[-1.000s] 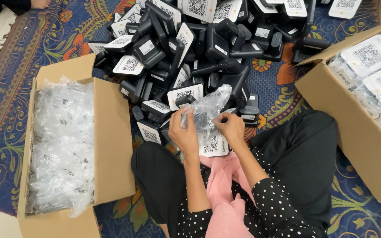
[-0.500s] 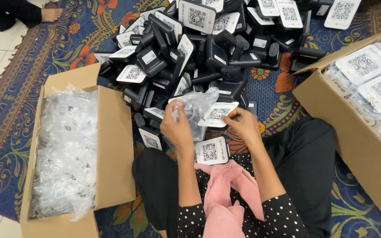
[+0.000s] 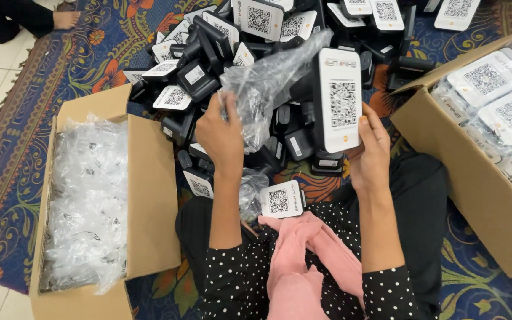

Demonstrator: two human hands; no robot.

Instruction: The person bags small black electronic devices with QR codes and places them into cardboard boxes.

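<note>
**Stand meets its bag**

The black-and-white code stand (image 3: 339, 101) sits upright in the right hand (image 3: 370, 155), gripped from below for sliding. At nine o'clock, the left hand (image 3: 223, 135) pinches the clear plastic bag (image 3: 268, 83) against it. Loose stands pile (image 3: 208, 53) at twelve.

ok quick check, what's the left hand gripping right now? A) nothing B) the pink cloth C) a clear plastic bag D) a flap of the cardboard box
C: the left hand has its fingers closed on a crumpled clear plastic bag, which is drawn partly over the black device with a white coded face that the right hand holds up.
</note>
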